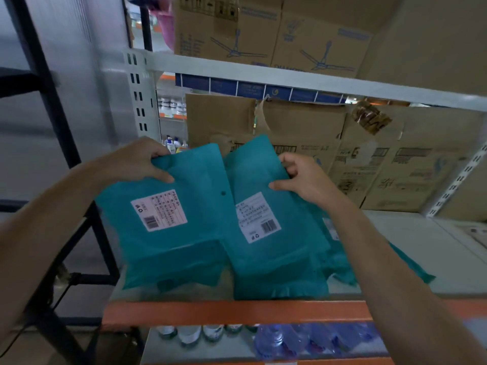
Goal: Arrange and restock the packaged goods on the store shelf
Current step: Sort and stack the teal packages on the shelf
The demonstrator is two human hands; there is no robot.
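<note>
Two teal plastic packages with white barcode labels stand tilted on the shelf board. My left hand grips the upper left corner of the left teal package. My right hand pinches the upper right edge of the right teal package, thumb on its front. The two packages overlap slightly in the middle. More teal packages lie flat behind and to the right, partly hidden by my right forearm.
Brown cardboard boxes line the back of the shelf, and fan boxes sit on the white shelf above. An orange front beam edges the shelf, with water bottles below. A black metal frame stands to the left.
</note>
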